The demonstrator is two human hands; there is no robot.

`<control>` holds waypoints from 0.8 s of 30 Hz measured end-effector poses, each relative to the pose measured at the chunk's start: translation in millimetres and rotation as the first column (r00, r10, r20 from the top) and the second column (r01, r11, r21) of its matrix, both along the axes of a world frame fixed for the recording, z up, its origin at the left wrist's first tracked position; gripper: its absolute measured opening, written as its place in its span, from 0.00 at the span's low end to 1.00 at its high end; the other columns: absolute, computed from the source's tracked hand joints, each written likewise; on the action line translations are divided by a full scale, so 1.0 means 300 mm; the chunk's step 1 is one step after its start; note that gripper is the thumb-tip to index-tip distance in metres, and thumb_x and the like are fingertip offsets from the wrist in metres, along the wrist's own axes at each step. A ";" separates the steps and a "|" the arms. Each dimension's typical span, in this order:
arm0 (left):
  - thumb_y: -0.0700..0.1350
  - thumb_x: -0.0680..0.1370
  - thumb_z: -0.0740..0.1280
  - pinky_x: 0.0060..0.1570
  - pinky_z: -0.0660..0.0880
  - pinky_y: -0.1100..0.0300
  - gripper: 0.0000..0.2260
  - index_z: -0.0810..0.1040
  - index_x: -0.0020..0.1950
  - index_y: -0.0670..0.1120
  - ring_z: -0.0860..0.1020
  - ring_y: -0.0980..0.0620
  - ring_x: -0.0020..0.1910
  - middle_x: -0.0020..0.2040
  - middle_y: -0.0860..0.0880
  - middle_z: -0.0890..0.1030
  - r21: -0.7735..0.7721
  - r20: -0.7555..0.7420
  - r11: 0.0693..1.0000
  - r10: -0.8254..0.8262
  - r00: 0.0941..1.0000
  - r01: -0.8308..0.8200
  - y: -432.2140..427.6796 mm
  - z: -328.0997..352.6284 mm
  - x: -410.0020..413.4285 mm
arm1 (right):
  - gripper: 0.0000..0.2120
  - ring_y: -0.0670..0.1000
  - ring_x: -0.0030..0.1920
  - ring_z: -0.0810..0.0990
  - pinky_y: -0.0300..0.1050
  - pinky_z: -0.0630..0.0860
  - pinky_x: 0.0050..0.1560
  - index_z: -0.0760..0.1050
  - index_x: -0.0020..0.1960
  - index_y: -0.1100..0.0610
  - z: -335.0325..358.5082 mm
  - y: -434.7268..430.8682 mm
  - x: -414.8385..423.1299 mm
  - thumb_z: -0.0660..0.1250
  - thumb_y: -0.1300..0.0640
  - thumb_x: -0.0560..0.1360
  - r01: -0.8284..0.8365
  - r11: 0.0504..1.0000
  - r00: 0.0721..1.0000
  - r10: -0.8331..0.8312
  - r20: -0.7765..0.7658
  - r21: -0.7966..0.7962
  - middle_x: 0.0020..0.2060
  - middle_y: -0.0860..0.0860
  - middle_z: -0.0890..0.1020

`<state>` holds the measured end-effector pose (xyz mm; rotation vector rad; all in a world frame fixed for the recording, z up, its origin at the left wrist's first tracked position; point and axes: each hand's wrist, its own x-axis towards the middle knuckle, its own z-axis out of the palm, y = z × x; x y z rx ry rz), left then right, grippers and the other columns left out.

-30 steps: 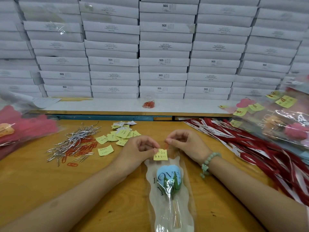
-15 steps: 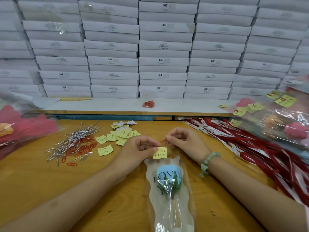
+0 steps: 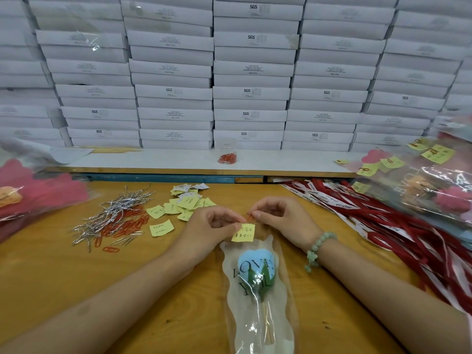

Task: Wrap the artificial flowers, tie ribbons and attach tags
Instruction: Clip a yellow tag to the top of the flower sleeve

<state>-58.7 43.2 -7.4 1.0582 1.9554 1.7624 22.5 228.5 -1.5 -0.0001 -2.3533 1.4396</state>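
Hands barely shifted: left hand (image 3: 204, 232) pinches yellow tag (image 3: 243, 234), right hand (image 3: 284, 222) pinches red paper clip (image 3: 249, 217); spare tags (image 3: 184, 203) left of fingers (image 3: 229, 226), ribbons (image 3: 383, 222) right.

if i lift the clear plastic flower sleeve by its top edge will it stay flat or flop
Likely floppy: the clear plastic flower sleeve looks thin and wrinkled. The blue heart-shaped flower inside probably weighs down that part. Its glossy film may slide easily on the wooden table.
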 end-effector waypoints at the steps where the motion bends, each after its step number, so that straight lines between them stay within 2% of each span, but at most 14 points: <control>1: 0.36 0.74 0.72 0.40 0.77 0.67 0.08 0.86 0.45 0.48 0.83 0.55 0.41 0.42 0.49 0.85 0.002 0.005 1.000 0.002 1.000 -0.002 0.000 0.000 0.000 | 0.04 0.48 0.44 0.83 0.37 0.79 0.47 0.82 0.46 0.53 0.001 -0.002 0.001 0.69 0.61 0.75 -0.014 1.000 1.000 0.014 -0.004 -0.009 0.41 0.47 0.86; 3: 0.36 0.74 0.72 0.40 0.77 0.67 0.07 0.86 0.45 0.48 0.83 0.54 0.42 0.42 0.49 0.85 0.003 0.011 1.000 0.007 1.000 -0.007 0.000 -0.002 -0.001 | 0.05 0.46 0.43 0.83 0.36 0.79 0.46 0.82 0.47 0.55 0.002 -0.007 0.001 0.68 0.62 0.76 -0.036 0.998 0.999 0.036 -0.004 -0.044 0.40 0.47 0.86; 7: 0.36 0.73 0.73 0.41 0.77 0.67 0.06 0.84 0.45 0.46 0.83 0.54 0.41 0.42 0.48 0.85 -0.004 -0.001 1.000 0.023 1.000 -0.023 0.002 -0.004 -0.004 | 0.05 0.47 0.42 0.84 0.36 0.80 0.44 0.80 0.49 0.55 0.005 -0.012 -0.001 0.68 0.63 0.75 -0.048 0.990 0.999 0.050 0.010 -0.131 0.41 0.52 0.85; 10: 0.35 0.73 0.73 0.41 0.77 0.67 0.06 0.84 0.43 0.46 0.83 0.55 0.39 0.41 0.48 0.85 -0.003 -0.011 1.000 0.026 1.000 -0.026 0.005 -0.003 -0.006 | 0.04 0.46 0.40 0.83 0.35 0.79 0.42 0.80 0.47 0.56 0.007 -0.013 0.001 0.68 0.64 0.75 -0.070 0.982 0.997 0.073 0.012 -0.177 0.40 0.51 0.85; 17: 0.36 0.73 0.73 0.35 0.74 0.68 0.05 0.84 0.43 0.46 0.82 0.57 0.35 0.38 0.49 0.85 -0.001 0.009 1.000 0.020 1.000 -0.020 0.003 -0.004 -0.003 | 0.04 0.45 0.39 0.82 0.34 0.78 0.40 0.80 0.48 0.60 0.009 -0.020 0.001 0.67 0.65 0.76 -0.114 0.971 0.992 0.121 0.024 -0.212 0.39 0.52 0.85; 24: 0.35 0.73 0.73 0.40 0.76 0.67 0.05 0.83 0.43 0.45 0.82 0.54 0.39 0.41 0.47 0.84 0.000 -0.003 0.999 0.038 0.999 -0.038 0.006 -0.004 -0.007 | 0.05 0.43 0.39 0.82 0.32 0.77 0.41 0.81 0.47 0.57 0.015 -0.025 0.004 0.67 0.64 0.76 -0.128 0.975 0.987 0.142 0.070 -0.181 0.39 0.49 0.85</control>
